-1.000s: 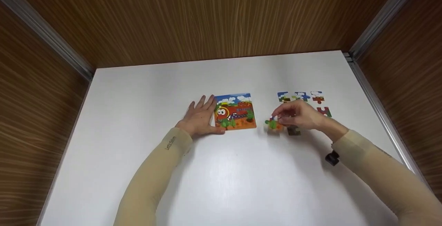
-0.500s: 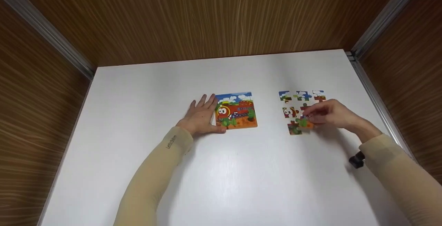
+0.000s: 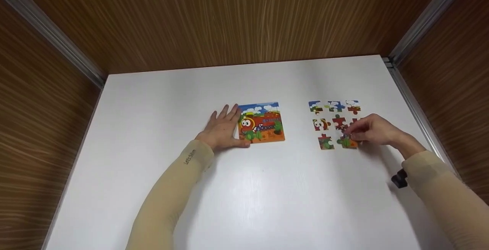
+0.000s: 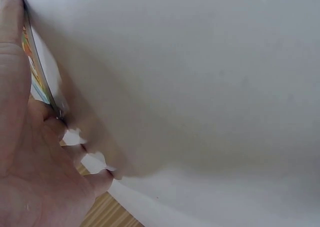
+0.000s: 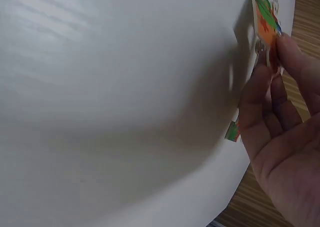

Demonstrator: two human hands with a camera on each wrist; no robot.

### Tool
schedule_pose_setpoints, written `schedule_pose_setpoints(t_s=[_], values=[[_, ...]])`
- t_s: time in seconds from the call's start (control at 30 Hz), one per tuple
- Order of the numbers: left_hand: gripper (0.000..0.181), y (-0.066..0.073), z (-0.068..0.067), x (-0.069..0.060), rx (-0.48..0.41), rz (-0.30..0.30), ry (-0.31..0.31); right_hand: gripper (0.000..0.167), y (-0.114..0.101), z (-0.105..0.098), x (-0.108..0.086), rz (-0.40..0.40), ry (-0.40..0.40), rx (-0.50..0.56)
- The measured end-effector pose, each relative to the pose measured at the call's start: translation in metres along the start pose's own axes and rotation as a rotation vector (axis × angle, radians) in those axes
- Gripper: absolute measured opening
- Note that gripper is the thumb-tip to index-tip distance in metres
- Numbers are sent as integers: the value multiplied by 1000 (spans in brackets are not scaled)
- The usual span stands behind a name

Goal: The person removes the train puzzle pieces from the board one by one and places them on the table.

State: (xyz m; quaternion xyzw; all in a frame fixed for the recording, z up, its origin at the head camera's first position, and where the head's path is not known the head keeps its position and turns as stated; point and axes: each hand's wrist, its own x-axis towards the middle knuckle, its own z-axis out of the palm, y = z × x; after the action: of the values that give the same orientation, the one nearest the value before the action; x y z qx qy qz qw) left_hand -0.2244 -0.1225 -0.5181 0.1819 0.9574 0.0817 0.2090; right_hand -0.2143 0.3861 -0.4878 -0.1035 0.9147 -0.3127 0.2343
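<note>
In the head view my left hand (image 3: 221, 129), fingers spread and straight, lies along the left edge of a square train picture puzzle (image 3: 263, 124). Its thumb touches the lower left corner. My right hand (image 3: 374, 129) pinches an orange and green puzzle piece (image 3: 347, 143) between thumb and fingers, low over the bottom row of loose pieces. The right wrist view shows that piece (image 5: 263, 17) tilted. Beside it lie a corner piece (image 3: 326, 142), a piece with eyes (image 3: 320, 124) and a red piece (image 3: 339, 121). The right hand partly covers another piece.
Top-row pieces with sky (image 3: 334, 106) lie behind the others. Another green piece (image 5: 232, 131) shows beneath the right hand in the right wrist view. Wood-grain panels (image 3: 244, 17) border the white table (image 3: 244, 189) at the back and sides.
My right hand has carried the orange and green puzzle piece from beside the picture puzzle rightward into the bottom row of loose pieces. The left hand stays at the puzzle's edge.
</note>
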Motion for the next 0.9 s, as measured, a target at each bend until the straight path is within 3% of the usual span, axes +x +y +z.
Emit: schedule_pose_setpoints(t_s=[0.4, 0.9], values=[[138, 0, 0, -1, 2, 11, -2, 11, -8, 13, 2, -24, 112, -108], [137, 0, 1, -1, -11, 6, 4, 13, -20, 17, 4, -41, 119, -121]])
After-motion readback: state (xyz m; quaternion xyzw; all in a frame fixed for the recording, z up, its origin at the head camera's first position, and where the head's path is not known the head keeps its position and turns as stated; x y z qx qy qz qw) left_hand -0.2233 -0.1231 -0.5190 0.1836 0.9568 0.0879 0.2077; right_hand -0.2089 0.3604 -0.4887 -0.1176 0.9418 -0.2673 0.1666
